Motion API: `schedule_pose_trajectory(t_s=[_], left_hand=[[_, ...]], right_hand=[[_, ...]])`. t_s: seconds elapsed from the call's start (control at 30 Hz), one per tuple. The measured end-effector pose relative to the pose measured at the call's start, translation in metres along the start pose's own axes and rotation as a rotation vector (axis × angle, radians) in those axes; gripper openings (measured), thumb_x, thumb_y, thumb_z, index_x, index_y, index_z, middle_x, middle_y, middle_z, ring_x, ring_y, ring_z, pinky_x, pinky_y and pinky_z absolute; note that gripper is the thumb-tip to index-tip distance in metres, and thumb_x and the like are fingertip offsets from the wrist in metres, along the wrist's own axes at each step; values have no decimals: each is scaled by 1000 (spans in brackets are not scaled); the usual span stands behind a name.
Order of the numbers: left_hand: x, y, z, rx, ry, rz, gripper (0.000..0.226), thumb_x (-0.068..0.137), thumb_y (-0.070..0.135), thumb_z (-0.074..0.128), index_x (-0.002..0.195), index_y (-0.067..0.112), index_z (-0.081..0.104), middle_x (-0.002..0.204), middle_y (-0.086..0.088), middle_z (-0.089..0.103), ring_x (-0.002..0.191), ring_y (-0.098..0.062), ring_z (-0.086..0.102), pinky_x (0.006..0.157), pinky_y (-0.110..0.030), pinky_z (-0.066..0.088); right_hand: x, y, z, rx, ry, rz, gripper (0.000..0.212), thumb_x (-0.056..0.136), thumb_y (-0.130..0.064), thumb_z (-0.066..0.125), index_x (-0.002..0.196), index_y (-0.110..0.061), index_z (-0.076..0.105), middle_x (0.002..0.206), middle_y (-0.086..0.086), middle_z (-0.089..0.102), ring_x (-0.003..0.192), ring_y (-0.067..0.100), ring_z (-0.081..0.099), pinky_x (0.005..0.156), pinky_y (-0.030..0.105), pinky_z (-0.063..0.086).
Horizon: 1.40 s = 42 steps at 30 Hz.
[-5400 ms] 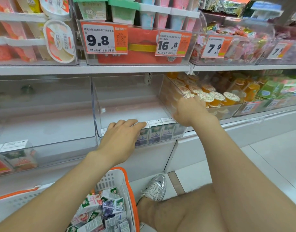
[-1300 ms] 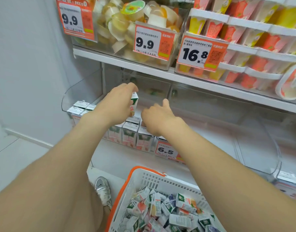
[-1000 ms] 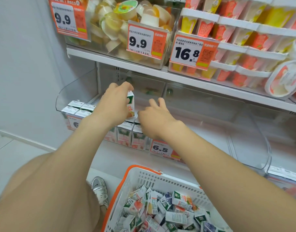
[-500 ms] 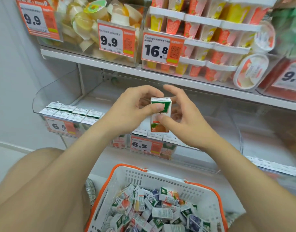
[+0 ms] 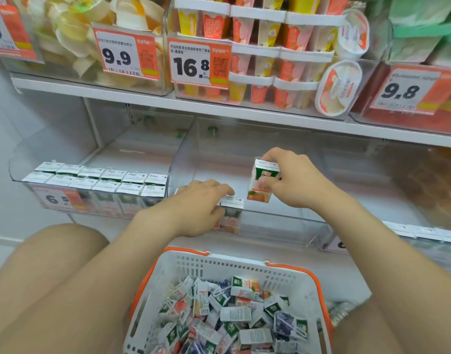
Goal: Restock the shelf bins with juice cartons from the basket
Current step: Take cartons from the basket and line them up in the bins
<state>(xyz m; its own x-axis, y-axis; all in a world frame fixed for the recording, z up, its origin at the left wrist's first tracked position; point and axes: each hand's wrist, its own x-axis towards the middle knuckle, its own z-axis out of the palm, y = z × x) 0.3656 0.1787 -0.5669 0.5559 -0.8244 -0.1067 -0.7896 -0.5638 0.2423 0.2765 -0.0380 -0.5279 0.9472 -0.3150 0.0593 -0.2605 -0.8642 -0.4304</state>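
My right hand point(image 5: 293, 178) grips a small green, white and orange juice carton point(image 5: 262, 180), tilted, above the floor of the middle clear bin point(image 5: 283, 226). My left hand point(image 5: 197, 204) rests palm down on cartons standing at that bin's front left; one standing carton point(image 5: 230, 214) shows beside its fingers. The left clear bin point(image 5: 22, 159) holds two rows of upright cartons point(image 5: 96, 178). Below, the white basket with orange handles point(image 5: 244, 267) holds several loose cartons point(image 5: 227, 315).
The upper shelf point(image 5: 219, 108) carries bins of jelly cups and snack cups with orange price tags 9.9 point(image 5: 126, 54), 16.8 point(image 5: 200, 63) and 9.8 point(image 5: 408, 89). A third clear bin point(image 5: 423, 200) lies to the right. My knees flank the basket.
The carton passed from both hands to my right hand alone and moved right over the middle bin. My left hand dropped onto the cartons at the bin's front. The view shifted right.
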Motion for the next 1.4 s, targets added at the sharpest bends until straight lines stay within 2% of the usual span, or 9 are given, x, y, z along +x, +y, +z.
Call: schedule_pose_trajectory(t_s=[0.1,0.23,0.5,0.63,0.77,1.0,1.2,1.3,1.4], left_hand=[[2,-1,3,47,0,-18,40,108,31,47,148,36,43,140,-1,57,128,-30,51,108,-51,41],[0,-1,8,27,47,-5,39,108,29,51,146,35,47,139,2,56,129,-29,50,107,-51,41],[-8,2,26,8,240,16,41,106,21,55,146,30,53,134,0,53,122,-29,50,98,-47,47],[-20,5,25,-44,397,48,29,100,23,64,129,23,62,123,2,59,118,-25,53,96,-44,48],[-41,16,25,-69,575,68,15,89,14,65,93,24,56,90,7,55,88,-21,53,74,-41,47],[-56,11,94,26,-297,-6,10,97,20,60,95,30,57,84,15,53,88,-17,54,78,-38,53],[-68,5,181,127,-761,-92,8,97,15,59,95,9,64,92,-5,60,73,-24,53,64,-34,45],[-78,4,218,154,-962,-106,22,98,31,67,89,12,60,87,-10,60,72,-24,51,72,-37,49],[-92,3,248,188,-1074,-85,39,100,46,63,112,9,62,113,-10,64,95,-28,62,87,-42,55]], right_hand=[[-1,-2,-4,-79,-22,14,28,97,-22,67,122,-24,56,112,9,63,94,27,60,69,37,49],[-1,-7,8,-206,-355,34,22,98,-29,63,119,-21,64,106,8,72,95,30,69,85,42,58],[1,-6,27,8,-621,152,31,105,-19,35,120,-7,59,121,11,64,95,23,76,91,45,62],[-9,-4,27,-224,-353,-19,34,107,-28,41,134,-11,52,131,12,57,118,33,58,96,40,47],[-48,-29,18,-102,13,-295,9,93,-16,51,102,-17,51,100,2,53,87,23,50,76,40,42],[-115,-45,80,-323,-740,-300,24,100,-14,45,80,-12,59,80,9,57,83,29,56,66,44,53],[-135,-23,143,-406,-871,-289,22,95,-5,47,74,-8,51,69,7,48,59,26,42,55,37,39],[-142,-15,164,-461,-943,-299,25,98,-4,48,74,-12,44,76,6,51,61,24,46,55,35,40],[-146,-5,181,-510,-1001,-292,18,100,-2,45,87,-10,53,81,6,50,61,21,45,52,33,38]])
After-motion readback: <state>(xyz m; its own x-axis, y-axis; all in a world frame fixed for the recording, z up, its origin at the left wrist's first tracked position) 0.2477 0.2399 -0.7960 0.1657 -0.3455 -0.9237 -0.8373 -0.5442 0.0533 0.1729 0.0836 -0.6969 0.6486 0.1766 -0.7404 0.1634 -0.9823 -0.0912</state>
